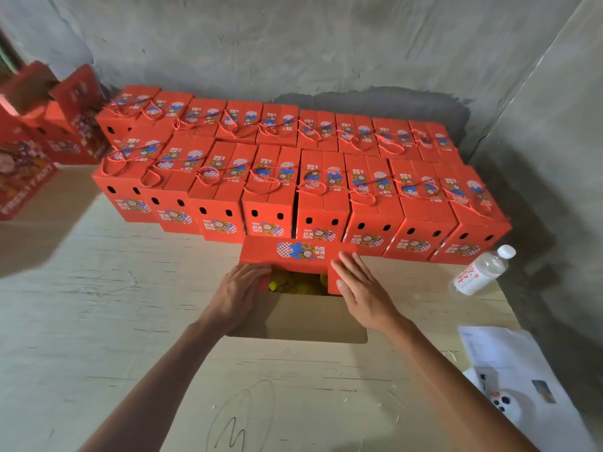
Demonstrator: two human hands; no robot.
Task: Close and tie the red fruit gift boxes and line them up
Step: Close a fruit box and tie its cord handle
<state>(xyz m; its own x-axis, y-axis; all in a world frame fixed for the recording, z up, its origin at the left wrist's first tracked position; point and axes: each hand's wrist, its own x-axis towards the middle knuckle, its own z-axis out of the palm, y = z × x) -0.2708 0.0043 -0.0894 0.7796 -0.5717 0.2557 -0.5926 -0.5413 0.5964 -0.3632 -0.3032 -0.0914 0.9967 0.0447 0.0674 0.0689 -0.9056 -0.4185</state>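
Open box (295, 288) sits just in front of tied rows (293, 177), yellow fruit (293, 285) showing inside. Far flap (290, 252) half folded over. Left hand (239, 288) on box's left side flap, fingers bent over it. Right hand (360, 285) flat, fingers straight, pressing right flap (334, 283) down. Bottle (481, 270) lying right of box.

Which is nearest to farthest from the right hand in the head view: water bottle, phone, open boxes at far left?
From the right hand:
1. Water bottle, lying just to its right.
2. Phone, lower right, on papers.
3. Open boxes, far left, by the wall.
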